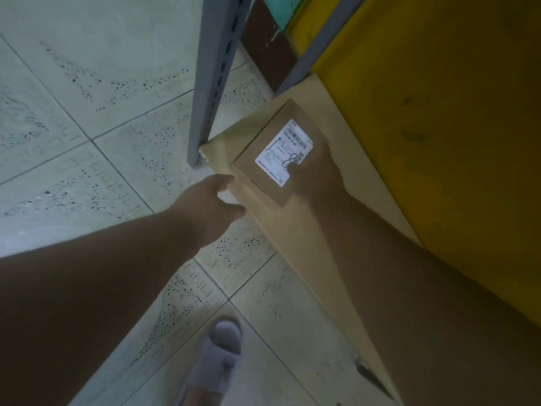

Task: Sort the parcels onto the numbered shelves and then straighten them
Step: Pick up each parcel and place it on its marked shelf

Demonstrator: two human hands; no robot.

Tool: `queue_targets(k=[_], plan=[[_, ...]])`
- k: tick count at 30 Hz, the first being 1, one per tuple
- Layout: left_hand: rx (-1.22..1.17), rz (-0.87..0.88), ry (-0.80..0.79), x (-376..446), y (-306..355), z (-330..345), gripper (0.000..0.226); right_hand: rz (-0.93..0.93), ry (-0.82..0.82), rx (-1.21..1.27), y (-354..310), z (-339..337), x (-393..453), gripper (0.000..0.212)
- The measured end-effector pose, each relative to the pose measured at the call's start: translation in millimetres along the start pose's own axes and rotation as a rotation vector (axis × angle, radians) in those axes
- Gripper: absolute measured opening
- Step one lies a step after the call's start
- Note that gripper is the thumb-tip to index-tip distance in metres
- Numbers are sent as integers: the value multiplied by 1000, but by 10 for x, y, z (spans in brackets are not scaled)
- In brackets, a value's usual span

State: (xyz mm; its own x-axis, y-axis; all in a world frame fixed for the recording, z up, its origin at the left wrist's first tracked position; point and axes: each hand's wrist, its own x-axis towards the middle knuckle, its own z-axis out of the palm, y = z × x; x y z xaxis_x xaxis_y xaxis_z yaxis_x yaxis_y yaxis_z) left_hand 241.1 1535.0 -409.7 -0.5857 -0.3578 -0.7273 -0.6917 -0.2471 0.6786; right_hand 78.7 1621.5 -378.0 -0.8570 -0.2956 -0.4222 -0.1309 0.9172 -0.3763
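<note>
Right hand (pixel 317 168) lies on top of brown box (pixel 272 159), fingers curled over its white label (pixel 285 153). Left hand (pixel 215 200) touches box's near side, fingers bent around edge. Box sits on low tan shelf (pixel 345 136), beside grey post (pixel 213 80). Slipper (pixel 216 358) on tiled floor (pixel 87 112).

The one camera sits on my head and looks steeply down and forward, close over my two forearms. It takes in the low shelf board (pixel 345 159) to my right, the grey upright post (pixel 210 80), the tiled floor (pixel 96 118), and my slipper (pixel 216 356) at the bottom edge.
</note>
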Motion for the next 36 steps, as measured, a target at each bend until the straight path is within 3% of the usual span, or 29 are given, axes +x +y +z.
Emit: queue_targets(k=[7, 15, 21, 27, 36], plan=[[97, 23, 244, -1291, -127, -900, 31, -81, -217, 133, -903, -22, -1532, 49], [143, 38, 459, -3173, 257, -2700, 37, -284, -388, 172, -2922, -499, -3217, 44], [138, 114, 514, -4401, 771, -3929, 38, -514, -360, 105, -4364, -1130, -4073, 43], [182, 156, 612, -4838, 1325, -5096, 38, -651, -299, 54, -5495, -1520, -4141, 43], [369, 182, 711, -4239, 2340, -6807, 50, -841, -277, 5, -7503, -1435, -3255, 46]])
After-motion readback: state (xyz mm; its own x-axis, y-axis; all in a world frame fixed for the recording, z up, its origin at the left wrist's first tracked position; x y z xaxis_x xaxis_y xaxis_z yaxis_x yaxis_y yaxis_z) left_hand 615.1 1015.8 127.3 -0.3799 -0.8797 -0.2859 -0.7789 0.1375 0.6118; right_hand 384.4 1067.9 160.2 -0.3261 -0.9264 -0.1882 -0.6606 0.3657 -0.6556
